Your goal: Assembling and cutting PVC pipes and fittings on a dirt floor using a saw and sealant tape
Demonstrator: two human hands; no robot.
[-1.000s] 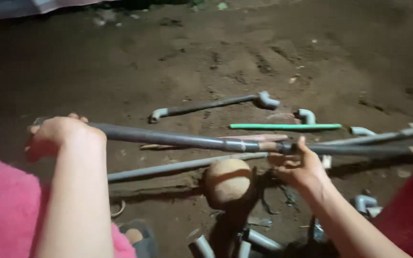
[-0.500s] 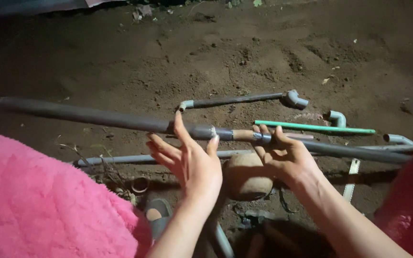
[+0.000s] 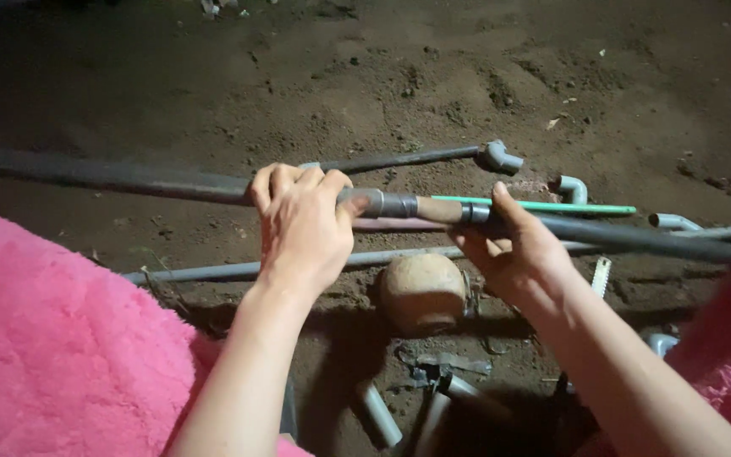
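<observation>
The left hand [image 3: 302,222] is clenched around a long dark grey pipe [image 3: 120,176] held level above the dirt ground [image 3: 365,76], just left of a grey coupling [image 3: 391,204]. The right hand [image 3: 513,250] grips the second pipe length [image 3: 636,237] just past the joint, thumb on top. The pipe looks stiff, light plastic, likely dusty rather than slippery, and best held close to the joint on both sides. No packages, labels or signs show; a green rod [image 3: 543,205], elbow fittings [image 3: 570,188] and a round brownish stone [image 3: 423,292] lie below.
</observation>
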